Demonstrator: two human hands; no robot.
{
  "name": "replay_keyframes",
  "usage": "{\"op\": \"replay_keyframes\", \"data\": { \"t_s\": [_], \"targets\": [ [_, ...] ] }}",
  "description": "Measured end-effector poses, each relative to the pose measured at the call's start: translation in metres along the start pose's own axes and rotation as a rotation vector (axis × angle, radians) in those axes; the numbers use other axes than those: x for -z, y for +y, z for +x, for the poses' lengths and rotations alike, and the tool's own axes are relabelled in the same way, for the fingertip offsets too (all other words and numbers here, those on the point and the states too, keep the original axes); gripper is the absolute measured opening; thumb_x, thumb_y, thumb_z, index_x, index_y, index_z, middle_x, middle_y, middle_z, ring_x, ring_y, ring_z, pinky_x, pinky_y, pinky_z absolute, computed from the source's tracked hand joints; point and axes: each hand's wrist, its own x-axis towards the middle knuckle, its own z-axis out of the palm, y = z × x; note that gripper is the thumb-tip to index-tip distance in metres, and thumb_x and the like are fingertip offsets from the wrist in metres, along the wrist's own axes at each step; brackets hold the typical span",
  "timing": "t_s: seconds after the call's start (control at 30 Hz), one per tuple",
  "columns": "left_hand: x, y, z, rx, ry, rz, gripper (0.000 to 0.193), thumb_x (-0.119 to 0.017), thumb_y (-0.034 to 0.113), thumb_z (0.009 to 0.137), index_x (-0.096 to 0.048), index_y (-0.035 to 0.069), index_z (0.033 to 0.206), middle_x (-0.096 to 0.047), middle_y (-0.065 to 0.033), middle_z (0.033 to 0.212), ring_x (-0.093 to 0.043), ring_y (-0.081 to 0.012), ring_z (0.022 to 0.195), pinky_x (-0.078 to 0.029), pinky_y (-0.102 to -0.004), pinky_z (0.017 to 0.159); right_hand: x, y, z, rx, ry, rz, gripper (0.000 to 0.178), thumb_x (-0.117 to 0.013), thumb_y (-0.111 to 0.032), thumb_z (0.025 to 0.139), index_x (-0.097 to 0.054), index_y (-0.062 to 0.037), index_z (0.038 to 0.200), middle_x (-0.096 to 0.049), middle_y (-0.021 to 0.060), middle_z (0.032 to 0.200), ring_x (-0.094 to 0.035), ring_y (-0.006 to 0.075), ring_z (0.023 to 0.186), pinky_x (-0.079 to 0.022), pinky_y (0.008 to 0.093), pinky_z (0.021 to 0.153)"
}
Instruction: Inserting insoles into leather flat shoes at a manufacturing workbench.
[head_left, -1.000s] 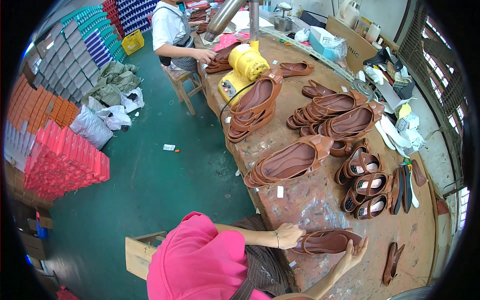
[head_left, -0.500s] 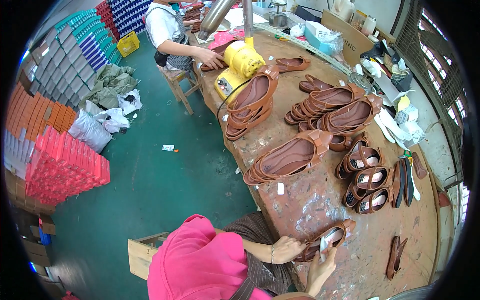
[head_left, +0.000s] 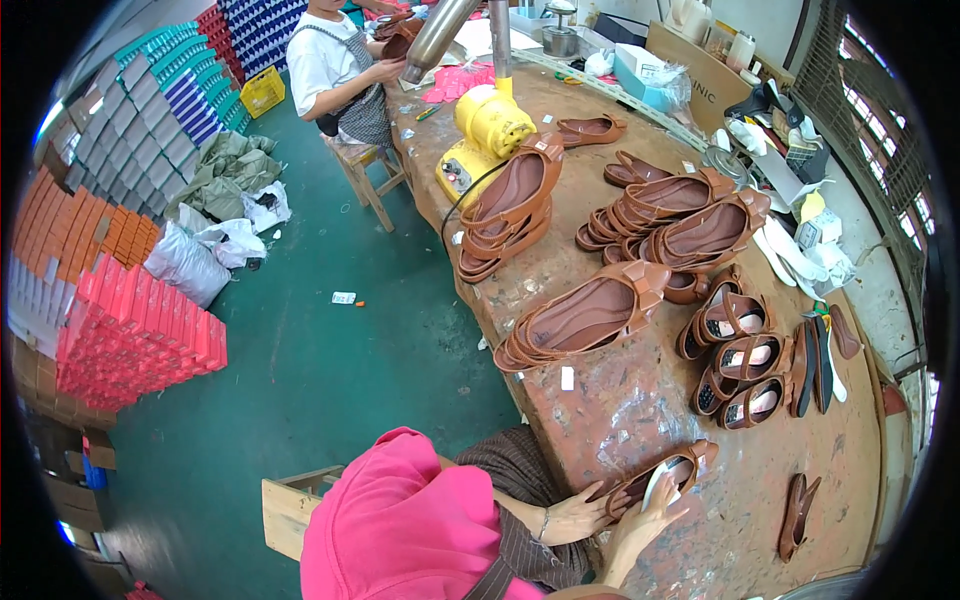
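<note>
While the brown shoe (head_left: 640,482) lies near the left edge of the worktop (head_left: 622,405), our left hand (head_left: 574,516) holds its heel end; our right hand (head_left: 641,523), fingers part-spread, touches the white pad (head_left: 661,489) inside, its grip unclear.

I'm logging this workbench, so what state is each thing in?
Shoe at the hands: opening upward
White piece: partly inside that shoe
Left hand: against the shoe
Right hand: at the white piece
Shoe pile: nested together
Yellow machine: on or off, cannot tell
Red boxes: stacked
</note>
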Motion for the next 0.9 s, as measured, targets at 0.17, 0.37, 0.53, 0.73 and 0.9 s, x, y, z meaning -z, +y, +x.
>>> {"op": "replay_keyframes", "data": {
  "t_s": [0.17,0.37,0.53,0.73,0.9],
  "targets": [
    [-0.018,0.0,0.003,0.012,-0.062,0.02,0.061,-0.042,0.02,0.09,-0.033,0.003,0.149,-0.027,-0.017,0.157,-0.02,-0.0282,0.148,-0.013,-0.0556,0.118,-0.038,0.025,0.052,0.096,0.174,-0.14,0.049,-0.043,0.004,0.084,-0.05,0.0073,0.132,-0.053,0.0219,0.135,-0.044,0.0379,0.131,-0.014,0.0566,0.117],
    [0.014,0.001,0.009,0.0,-0.149,0.024,0.055,-0.046,0.022,0.088,-0.044,0.005,0.141,-0.038,-0.0164,0.15,-0.025,-0.0304,0.145,-0.017,-0.0584,0.116,-0.012,-0.008,0.031,-0.07,-0.08,-0.363,0.058,-0.047,-0.007,0.086,-0.037,0.0082,0.142,-0.047,0.0267,0.141,-0.039,0.0377,0.136,-0.012,0.0605,0.116],
    [0.014,0.0,0.008,-0.012,-0.184,0.064,0.044,-0.047,0.022,0.087,-0.055,0.004,0.126,-0.05,-0.0187,0.138,-0.029,-0.034,0.142,-0.016,-0.0612,0.116,-0.046,0.008,0.016,-0.069,0.023,-0.407,0.071,-0.051,-0.019,0.088,-0.024,0.0096,0.147,-0.037,0.0336,0.145,-0.032,0.04,0.141,-0.009,0.0628,0.115],
    [0.009,-0.002,0.009,0.0,-0.125,0.047,0.061,-0.045,0.02,0.09,-0.037,0.001,0.147,-0.027,-0.0171,0.157,-0.016,-0.03,0.149,-0.018,-0.0583,0.116,-0.031,0.032,0.067,-0.078,-0.004,-0.327,0.064,-0.043,-0.007,0.088,-0.025,0.0069,0.148,-0.042,0.026,0.143,-0.038,0.0397,0.136,-0.011,0.062,0.115],
    [0.005,0.002,0.01,0.019,-0.122,0.024,0.054,-0.044,0.021,0.09,-0.045,0.003,0.141,-0.035,-0.0164,0.153,-0.018,-0.0297,0.148,-0.016,-0.0587,0.116,-0.023,0.019,0.042,-0.145,-0.051,-0.232,0.064,-0.044,-0.007,0.086,-0.026,0.0096,0.146,-0.039,0.029,0.145,-0.034,0.042,0.138,-0.009,0.0602,0.116]
  ]
}}
